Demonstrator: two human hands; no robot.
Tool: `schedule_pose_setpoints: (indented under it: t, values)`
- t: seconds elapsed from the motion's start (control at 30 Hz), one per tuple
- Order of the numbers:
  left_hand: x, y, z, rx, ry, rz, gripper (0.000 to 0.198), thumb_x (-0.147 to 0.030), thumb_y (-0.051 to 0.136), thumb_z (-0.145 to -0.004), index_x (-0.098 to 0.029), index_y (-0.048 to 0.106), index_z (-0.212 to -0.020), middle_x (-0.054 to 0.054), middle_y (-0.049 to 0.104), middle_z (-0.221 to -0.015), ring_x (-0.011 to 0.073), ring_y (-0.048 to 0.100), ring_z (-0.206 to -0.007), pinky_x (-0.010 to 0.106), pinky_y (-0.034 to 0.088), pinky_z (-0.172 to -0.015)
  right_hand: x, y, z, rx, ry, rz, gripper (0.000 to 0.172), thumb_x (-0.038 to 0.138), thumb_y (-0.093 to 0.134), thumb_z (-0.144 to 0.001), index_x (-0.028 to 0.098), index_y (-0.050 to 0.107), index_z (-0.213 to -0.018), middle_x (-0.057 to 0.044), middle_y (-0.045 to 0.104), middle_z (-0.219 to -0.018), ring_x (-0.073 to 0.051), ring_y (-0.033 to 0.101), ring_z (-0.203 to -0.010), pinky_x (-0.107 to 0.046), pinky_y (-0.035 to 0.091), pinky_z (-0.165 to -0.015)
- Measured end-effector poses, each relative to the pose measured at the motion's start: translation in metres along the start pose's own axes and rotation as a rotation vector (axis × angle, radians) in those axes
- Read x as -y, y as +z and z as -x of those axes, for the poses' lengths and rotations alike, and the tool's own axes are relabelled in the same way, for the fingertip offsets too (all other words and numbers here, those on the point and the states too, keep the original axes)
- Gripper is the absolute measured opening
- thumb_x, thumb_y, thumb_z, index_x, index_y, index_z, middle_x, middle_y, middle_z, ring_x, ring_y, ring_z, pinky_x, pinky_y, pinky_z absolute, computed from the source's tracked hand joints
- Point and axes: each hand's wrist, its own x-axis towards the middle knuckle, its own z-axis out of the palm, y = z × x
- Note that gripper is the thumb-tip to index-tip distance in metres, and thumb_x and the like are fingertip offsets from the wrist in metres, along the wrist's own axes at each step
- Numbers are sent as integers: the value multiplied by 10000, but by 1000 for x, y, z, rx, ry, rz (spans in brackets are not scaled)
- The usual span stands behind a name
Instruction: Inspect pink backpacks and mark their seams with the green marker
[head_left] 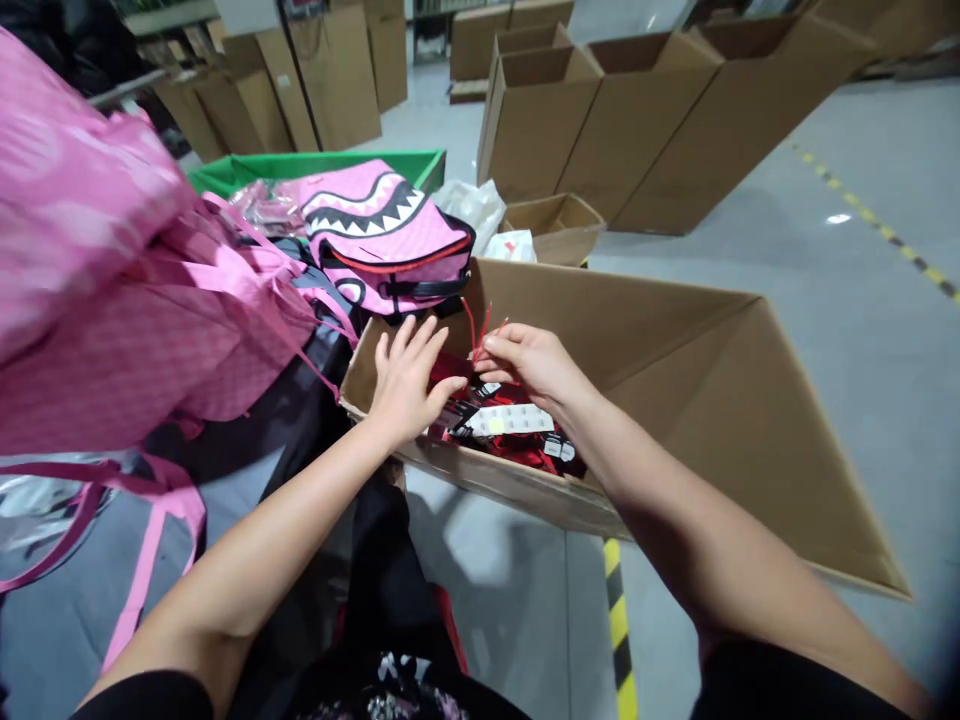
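Inside the near end of a tall open cardboard box (697, 340), my right hand (529, 362) pinches thin red strings (480, 335) between thumb and fingers. My left hand (409, 380) reaches over the box's left end with its fingers spread and nothing in its grasp. Below both hands lie red and black packed items with tags, and on them a white sticker sheet (514, 419). What the lower ends of the strings join is hidden. Just beyond my left hand rests a pink bag (386, 235) with a shark-mouth print.
Pink checked bags (135, 300) with straps pile up on the grey table (247, 510) at left. A green bin (337, 165) stands behind the shark-print bag. Several tall open cartons (652, 125) stand at the back, and yellow-black tape (619, 630) marks the floor.
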Motion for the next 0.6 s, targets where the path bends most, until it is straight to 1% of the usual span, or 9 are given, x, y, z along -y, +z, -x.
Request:
schedule_pose_setpoints:
  t: [0.03, 0.1, 0.13, 0.17, 0.23, 0.3, 0.4, 0.5, 0.6]
  values:
    - [-4, -11, -2, 32, 5, 33, 515, -428, 658, -896, -185, 574, -1342, 122, 561, -1446, 334, 409, -1413, 568, 174, -1208, 8, 12, 12, 42, -48, 11, 184, 193, 765, -811, 153, 616, -711, -27, 715, -685, -107, 678, -566, -185, 565, -498]
    - [-8, -34, 2, 126, -28, 165, 368, -451, 632, -904, -151, 682, -1112, 88, 723, -1112, 275, 623, -1106, 476, 373, -1088, 21, 37, 35, 120, -144, 48, 213, 246, 804, -767, 159, 619, -710, -18, 705, -674, -121, 683, -572, -197, 567, -492]
    - [-8, -46, 8, 169, -61, 261, 339, -463, 617, -907, -141, 699, -975, 51, 726, -925, 221, 650, -920, 395, 455, -963, 27, 49, 46, 161, -191, 72, 228, 272, 814, -752, 164, 618, -706, -15, 701, -669, -127, 684, -573, -197, 563, -487]
    - [-7, -60, 17, 197, -100, 369, 351, -476, 610, -903, -136, 688, -862, 17, 685, -780, 170, 622, -769, 316, 479, -822, 32, 62, 58, 207, -238, 99, 242, 297, 816, -742, 168, 616, -697, -15, 699, -666, -130, 683, -574, -194, 553, -479]
    - [-4, -90, 43, 183, -172, 580, 390, -506, 635, -873, -133, 655, -757, -22, 607, -654, 107, 541, -622, 227, 421, -636, 41, 86, 79, 316, -332, 144, 237, 337, 795, -745, 178, 624, -704, -18, 700, -684, -135, 681, -580, -202, 544, -487]
    - [-4, -125, 76, 85, -240, 722, 406, -527, 687, -829, -131, 660, -745, -26, 612, -643, 87, 529, -593, 203, 402, -594, 48, 112, 98, 401, -449, 156, 188, 333, 773, -744, 194, 660, -800, -20, 719, -781, -151, 699, -665, -234, 567, -564]
    - [-6, -176, 133, -130, -365, 829, 418, -546, 744, -779, -132, 705, -816, 15, 697, -707, 112, 615, -626, 213, 475, -620, 49, 151, 121, 523, -589, 189, 267, 307, 761, -725, 225, 684, -966, -18, 732, -940, -180, 702, -861, -284, 572, -736]
    - [-5, -217, 190, -290, -428, 870, 446, -548, 775, -755, -132, 734, -908, 61, 751, -770, 152, 692, -686, 242, 544, -676, 41, 193, 140, 826, -570, 361, 196, 332, 702, -756, 207, 715, -906, -31, 748, -914, -193, 686, -864, -314, 539, -790]
    - [1, -245, 243, -422, -447, 867, 456, -537, 789, -750, -127, 738, -943, 84, 769, -810, 172, 722, -731, 253, 569, -702, 28, 239, 161, 1088, -541, 495, 219, 370, 645, -792, 193, 745, -872, -37, 756, -872, -191, 668, -809, -320, 509, -768]
